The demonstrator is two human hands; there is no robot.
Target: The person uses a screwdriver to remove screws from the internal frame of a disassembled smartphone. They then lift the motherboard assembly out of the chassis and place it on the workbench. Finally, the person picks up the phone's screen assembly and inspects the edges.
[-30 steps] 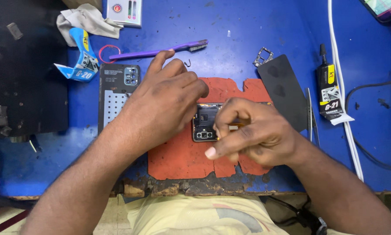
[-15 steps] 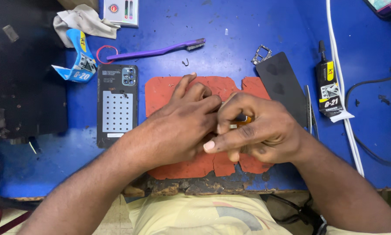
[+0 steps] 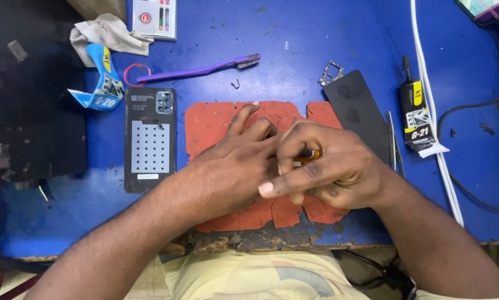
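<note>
- Left hand: lies palm down on the red work mat, fingers slightly spread and reaching towards the right hand. What lies under its fingertips is hidden; whether it presses or holds anything cannot be told.
- Right hand: fingers curled and pressed together around a thin tool with an orange grip; only a small part of the grip shows between the fingers. The tool tip is hidden behind the left hand.
- Both hands touch each other over the middle of the mat, near the front edge of the blue table.
- Phone back cover: dark, with a camera cut-out at the top and a dotted white panel, lies flat just left of the mat, apart from both hands.
- Black flat panel: lies tilted just right of the mat; a small metal frame piece sits at its upper left corner.
- Purple brush: lies above the mat, bristles to the right.
- Glue tube, black with yellow label: lies right of the black panel, beside a white cable.
- Blue torn packet and crumpled cloth: upper left of the table.
</note>
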